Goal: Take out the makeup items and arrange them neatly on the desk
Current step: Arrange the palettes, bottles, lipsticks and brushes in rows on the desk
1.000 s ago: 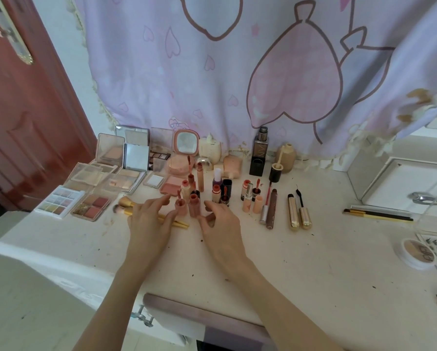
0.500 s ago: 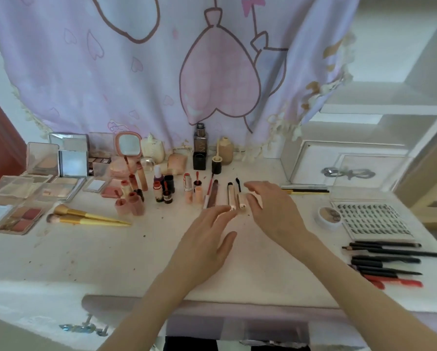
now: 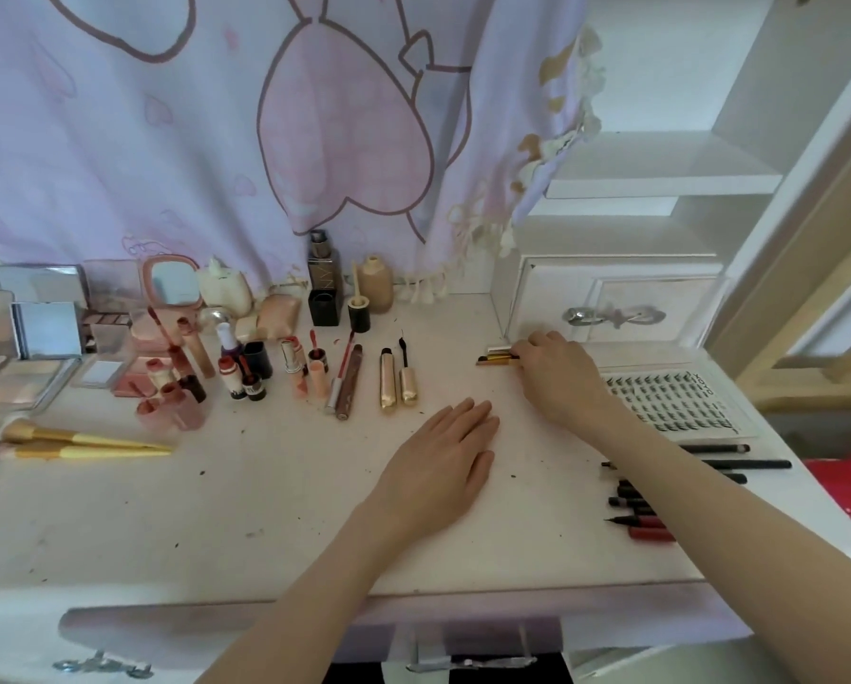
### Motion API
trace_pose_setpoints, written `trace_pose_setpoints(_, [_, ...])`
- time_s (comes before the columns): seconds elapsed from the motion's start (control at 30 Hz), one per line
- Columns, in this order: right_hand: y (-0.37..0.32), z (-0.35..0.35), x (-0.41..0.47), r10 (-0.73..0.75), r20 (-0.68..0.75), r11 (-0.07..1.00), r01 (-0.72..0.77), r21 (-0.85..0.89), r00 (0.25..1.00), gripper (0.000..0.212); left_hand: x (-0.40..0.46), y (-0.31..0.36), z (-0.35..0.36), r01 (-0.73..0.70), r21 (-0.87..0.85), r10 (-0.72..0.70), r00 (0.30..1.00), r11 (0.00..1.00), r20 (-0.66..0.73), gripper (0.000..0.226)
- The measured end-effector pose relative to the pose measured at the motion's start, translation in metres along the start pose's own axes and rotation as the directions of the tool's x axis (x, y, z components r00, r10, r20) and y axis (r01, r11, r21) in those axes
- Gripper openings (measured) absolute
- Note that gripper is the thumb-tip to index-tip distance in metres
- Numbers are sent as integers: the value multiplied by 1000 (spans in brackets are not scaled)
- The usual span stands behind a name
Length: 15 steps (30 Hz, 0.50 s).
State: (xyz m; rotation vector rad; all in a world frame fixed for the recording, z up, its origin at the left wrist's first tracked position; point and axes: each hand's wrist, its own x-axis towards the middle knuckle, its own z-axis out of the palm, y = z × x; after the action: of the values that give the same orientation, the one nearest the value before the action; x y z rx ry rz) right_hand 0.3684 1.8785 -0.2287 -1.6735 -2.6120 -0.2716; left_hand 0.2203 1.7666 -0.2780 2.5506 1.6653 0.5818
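Note:
Makeup lies in rows on the white desk. Palettes and compacts sit far left, two gold-handled brushes in front of them, lip tubes in the middle, two gold mascara tubes beside them. My right hand has its fingers curled over a small bundle of gold and black pencils near the drawer unit. My left hand rests flat on the bare desk, fingers straight, holding nothing.
A lash tray and several black and red pencils lie at the right edge. A white drawer unit stands back right. Foundation bottles and a pink mirror stand against the hanging cloth.
Both hands moved right from the lip tubes. My right hand left the mascara tubes and reached the gold pencils by the drawer unit; my left hand settled flat on the desk.

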Motion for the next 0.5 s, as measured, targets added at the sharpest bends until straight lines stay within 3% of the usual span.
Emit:
trace_pose_setpoints(0.33, [-5,6,9,0,-11,1000,0,15,1000,27,0,-1,-2,14,-64,-15,1000,998,-10,46])
trace_pose_setpoints(0.5, [-10,4,10,-98,6,994,98,39,995,31,0,-1,-3,20,-86,-21,1000,996,-9,46])
